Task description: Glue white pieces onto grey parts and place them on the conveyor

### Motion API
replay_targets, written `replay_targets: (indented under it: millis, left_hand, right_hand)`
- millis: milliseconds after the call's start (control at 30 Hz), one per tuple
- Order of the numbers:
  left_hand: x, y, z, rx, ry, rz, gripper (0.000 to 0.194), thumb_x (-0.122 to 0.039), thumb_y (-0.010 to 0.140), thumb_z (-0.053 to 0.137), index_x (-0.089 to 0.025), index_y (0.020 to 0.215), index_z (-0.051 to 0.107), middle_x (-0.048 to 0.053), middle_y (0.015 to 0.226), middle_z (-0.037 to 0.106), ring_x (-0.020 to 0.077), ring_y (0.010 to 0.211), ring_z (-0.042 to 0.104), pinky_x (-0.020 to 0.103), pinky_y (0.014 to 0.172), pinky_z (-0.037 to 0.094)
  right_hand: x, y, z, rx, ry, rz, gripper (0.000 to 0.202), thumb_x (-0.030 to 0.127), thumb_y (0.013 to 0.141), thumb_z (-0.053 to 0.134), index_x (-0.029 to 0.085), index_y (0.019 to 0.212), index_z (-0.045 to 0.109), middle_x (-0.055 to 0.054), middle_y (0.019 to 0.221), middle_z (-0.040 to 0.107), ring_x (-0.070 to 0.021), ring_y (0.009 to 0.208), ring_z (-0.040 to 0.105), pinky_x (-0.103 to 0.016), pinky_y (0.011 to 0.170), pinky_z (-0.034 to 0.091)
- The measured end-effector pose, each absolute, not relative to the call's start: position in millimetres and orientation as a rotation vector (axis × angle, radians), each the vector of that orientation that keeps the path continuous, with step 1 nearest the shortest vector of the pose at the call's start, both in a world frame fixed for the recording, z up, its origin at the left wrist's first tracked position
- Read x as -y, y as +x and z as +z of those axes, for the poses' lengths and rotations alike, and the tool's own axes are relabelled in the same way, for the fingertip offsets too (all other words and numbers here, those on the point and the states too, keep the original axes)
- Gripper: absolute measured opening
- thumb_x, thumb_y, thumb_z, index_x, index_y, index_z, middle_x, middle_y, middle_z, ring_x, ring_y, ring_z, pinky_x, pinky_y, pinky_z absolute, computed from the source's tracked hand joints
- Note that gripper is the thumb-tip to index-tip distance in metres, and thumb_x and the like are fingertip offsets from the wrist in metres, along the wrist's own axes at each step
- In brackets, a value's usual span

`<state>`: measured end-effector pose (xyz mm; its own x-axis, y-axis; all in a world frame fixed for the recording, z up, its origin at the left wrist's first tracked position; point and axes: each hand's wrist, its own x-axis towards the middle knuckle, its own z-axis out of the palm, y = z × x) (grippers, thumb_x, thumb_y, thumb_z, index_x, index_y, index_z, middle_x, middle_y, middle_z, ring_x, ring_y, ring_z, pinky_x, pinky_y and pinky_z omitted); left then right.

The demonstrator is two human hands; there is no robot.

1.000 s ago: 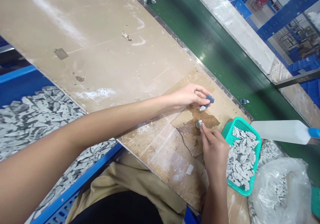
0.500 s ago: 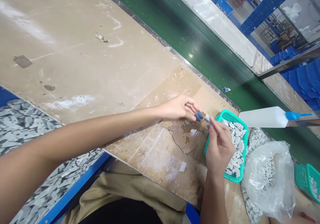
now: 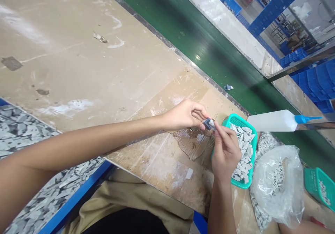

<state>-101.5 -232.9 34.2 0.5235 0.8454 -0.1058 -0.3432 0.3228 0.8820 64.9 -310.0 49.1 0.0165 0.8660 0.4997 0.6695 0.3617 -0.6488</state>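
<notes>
Over the desk (image 3: pixel 125 77), near its edge by the green belt (image 3: pixel 180 31): two small pieces.
Left grip (image 3: pixel 188 114) pinches a dark block (image 3: pixel 206 123); right grip (image 3: pixel 226 151) pinches a white piece (image 3: pixel 211 123) against it. Green basket (image 3: pixel 252 157) sits just beside; desk stretches leftward.

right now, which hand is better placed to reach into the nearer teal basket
Probably the right hand: in view it overlaps the nearer teal basket, though it pinches a small white piece. The left hand is farther off and holds a dark blue-grey piece.
</notes>
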Motion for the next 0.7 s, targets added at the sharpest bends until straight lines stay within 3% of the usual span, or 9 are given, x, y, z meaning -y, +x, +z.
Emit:
replay_targets:
  millis: [367,700]
  left_hand:
    - [236.2,-98.3,35.9,-0.598,0.872,0.896,0.019,0.003,0.061,0.072,-0.008,0.076,0.067,0.007,0.076,0.074,0.0131,0.069,0.070,0.024,0.068,0.058]
    - [250.9,-95.3,44.3,-0.741,0.907,0.982,0.022,-0.001,0.057,0.075,-0.010,0.075,0.068,0.006,0.075,0.073,0.0128,0.065,0.069,0.020,0.061,0.055]
  right_hand:
    - [310.4,63.9,49.5,1.762,-1.345,0.240,0.033,0.016,0.095,0.054,0.032,0.120,0.069,-0.005,0.097,0.064,-0.0159,0.089,0.063,-0.031,0.077,0.055]
    - [315.1,60.5,44.4,1.765,-1.292,0.253,0.047,0.006,0.092,0.048,0.037,0.123,0.065,-0.004,0.090,0.062,-0.0151,0.082,0.064,-0.032,0.072,0.057]
